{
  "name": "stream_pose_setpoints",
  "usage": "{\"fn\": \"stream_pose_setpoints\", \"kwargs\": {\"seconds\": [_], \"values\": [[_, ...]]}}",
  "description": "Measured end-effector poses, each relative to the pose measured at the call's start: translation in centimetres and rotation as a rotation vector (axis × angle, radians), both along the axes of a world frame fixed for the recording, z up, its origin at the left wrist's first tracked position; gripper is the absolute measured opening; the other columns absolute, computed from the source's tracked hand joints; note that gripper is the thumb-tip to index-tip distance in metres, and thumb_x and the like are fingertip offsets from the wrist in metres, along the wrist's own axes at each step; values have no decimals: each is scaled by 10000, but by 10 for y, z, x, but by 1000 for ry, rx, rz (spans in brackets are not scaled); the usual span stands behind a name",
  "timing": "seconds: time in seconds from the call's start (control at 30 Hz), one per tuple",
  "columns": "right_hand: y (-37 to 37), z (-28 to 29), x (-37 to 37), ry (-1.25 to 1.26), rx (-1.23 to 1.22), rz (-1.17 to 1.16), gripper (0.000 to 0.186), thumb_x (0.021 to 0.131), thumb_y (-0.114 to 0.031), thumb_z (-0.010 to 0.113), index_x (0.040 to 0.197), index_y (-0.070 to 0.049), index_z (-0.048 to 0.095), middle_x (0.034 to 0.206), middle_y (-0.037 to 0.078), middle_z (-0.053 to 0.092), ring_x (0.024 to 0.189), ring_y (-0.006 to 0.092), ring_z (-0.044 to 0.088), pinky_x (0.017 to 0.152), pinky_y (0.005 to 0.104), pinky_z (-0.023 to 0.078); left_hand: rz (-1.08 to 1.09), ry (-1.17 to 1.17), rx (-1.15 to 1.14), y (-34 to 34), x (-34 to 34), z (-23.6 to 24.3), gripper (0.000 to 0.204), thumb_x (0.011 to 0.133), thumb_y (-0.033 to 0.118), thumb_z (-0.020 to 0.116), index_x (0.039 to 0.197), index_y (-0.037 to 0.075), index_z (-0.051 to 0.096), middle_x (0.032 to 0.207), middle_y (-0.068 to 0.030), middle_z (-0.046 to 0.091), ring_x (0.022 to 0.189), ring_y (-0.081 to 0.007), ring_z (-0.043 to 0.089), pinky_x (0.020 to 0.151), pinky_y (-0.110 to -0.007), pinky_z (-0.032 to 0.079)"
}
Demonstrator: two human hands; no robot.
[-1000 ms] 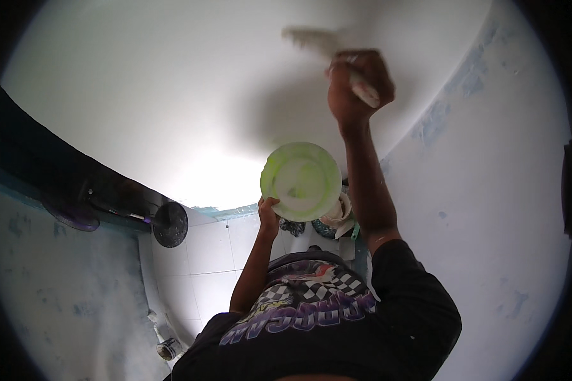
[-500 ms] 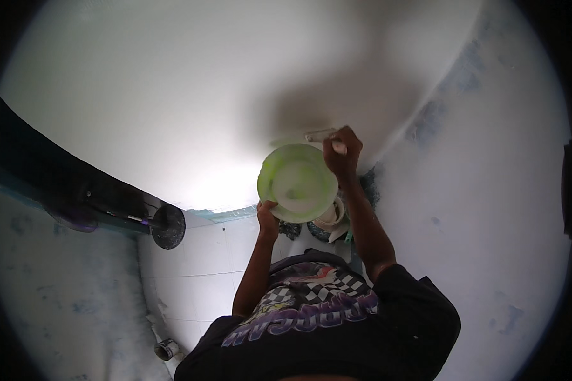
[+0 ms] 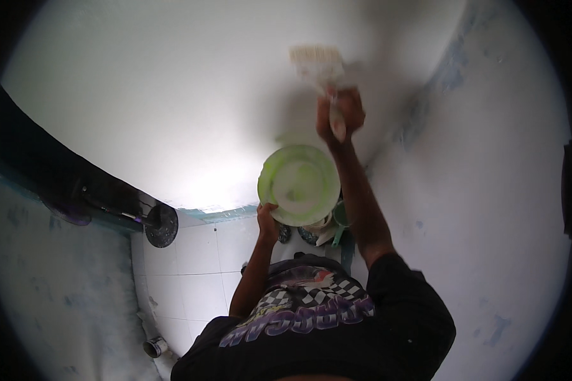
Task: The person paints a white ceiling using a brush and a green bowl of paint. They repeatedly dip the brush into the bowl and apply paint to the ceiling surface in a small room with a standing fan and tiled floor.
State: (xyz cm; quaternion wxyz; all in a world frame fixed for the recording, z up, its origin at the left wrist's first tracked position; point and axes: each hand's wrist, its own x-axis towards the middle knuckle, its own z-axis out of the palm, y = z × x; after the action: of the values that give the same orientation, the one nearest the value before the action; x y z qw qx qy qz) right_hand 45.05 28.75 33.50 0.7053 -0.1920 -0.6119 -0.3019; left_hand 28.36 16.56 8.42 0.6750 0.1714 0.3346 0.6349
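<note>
My left hand (image 3: 268,220) grips the near-left rim of a round green plate (image 3: 270,174), thumb over the edge. A whitish, wet-looking layer covers the plate's middle. My right hand (image 3: 342,114) is wrapped round the handle of a wide paintbrush (image 3: 318,62), raised beyond the plate. Its pale bristles point away from me at the white wall (image 3: 171,95). Slight motion blur softens the brush, and I cannot tell whether the bristles touch the wall.
To the right runs a second wall (image 3: 476,209) with bluish patches. A green-handled container (image 3: 340,216) shows partly behind the plate. On the left is a dark ledge with a round black disc (image 3: 161,225). A small can (image 3: 154,347) lies at the lower left, beside the white tiled floor (image 3: 197,257).
My right hand has moved up and away from the plate, and the brush has turned from sideways to bristles pointing away. My left hand and the plate have hardly moved.
</note>
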Motion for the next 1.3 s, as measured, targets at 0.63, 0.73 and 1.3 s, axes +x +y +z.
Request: {"fn": "stream_pose_setpoints", "kwargs": {"seconds": [0.63,0.73,1.3], "values": [[11,118,30,78,180,126,151,644,42,658,719,-44,560,693,63,579,599,215,571,534,309,465,-135,78,28,6,-1,-15,484,721,100,492,1184,-43,482,1105,-135,566,1026,-272,581,930,-395,467],[22,27,41,71,-18,-132,129,728,-25,647,836,-57,584,732,79,585,593,251,548,517,338,454,-128,77,18,8,-2,-15,368,723,83,491,1075,-14,531,1015,-116,570,936,-252,577,844,-371,472],[-59,213,4,187,106,94,133,667,43,636,625,-51,552,626,37,578,533,128,546,505,258,438,-140,22,33,-5,9,-6,470,723,101,496,1175,-25,488,1088,-128,571,1013,-260,578,889,-386,475]]}}
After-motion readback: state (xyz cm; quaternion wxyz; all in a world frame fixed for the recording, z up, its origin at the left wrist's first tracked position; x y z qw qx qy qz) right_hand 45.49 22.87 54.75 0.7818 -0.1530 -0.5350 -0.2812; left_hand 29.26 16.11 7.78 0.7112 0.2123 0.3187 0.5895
